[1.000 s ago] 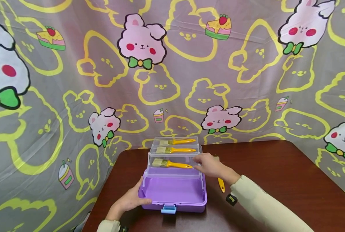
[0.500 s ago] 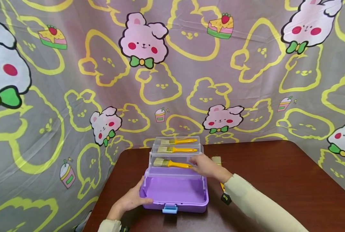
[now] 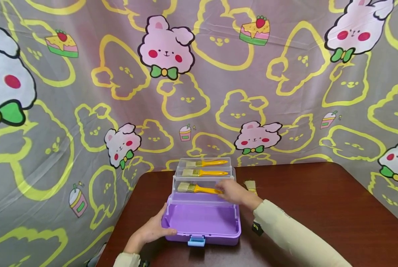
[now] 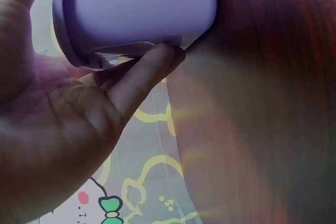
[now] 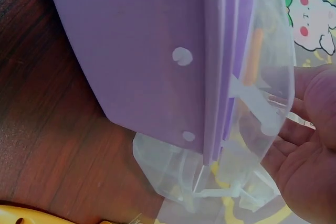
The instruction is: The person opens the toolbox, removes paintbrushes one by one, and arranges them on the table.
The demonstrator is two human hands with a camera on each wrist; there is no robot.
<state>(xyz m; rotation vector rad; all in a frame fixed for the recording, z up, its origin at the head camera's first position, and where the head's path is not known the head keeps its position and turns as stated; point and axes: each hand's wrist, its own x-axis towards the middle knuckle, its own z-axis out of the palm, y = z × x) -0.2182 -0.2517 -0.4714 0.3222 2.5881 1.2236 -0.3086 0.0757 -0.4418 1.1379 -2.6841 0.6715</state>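
"So, what's nearest?"
"The left hand (image 3: 151,228), pinching the near left corner of the purple box (image 3: 219,240) on the worktop (image 3: 302,207)."
"And the right hand (image 3: 235,192)?"
"At the lowest tray (image 3: 199,202), fingertips by the handle of a brush (image 3: 199,188); I can't tell whether they pinch it."
"Beyond?"
"Two more brushes (image 3: 204,173), in the higher trays (image 3: 202,178)."

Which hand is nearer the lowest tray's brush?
Right. The right hand is at the handle end of the brush; the left hand is off front-left, gripping the purple box.
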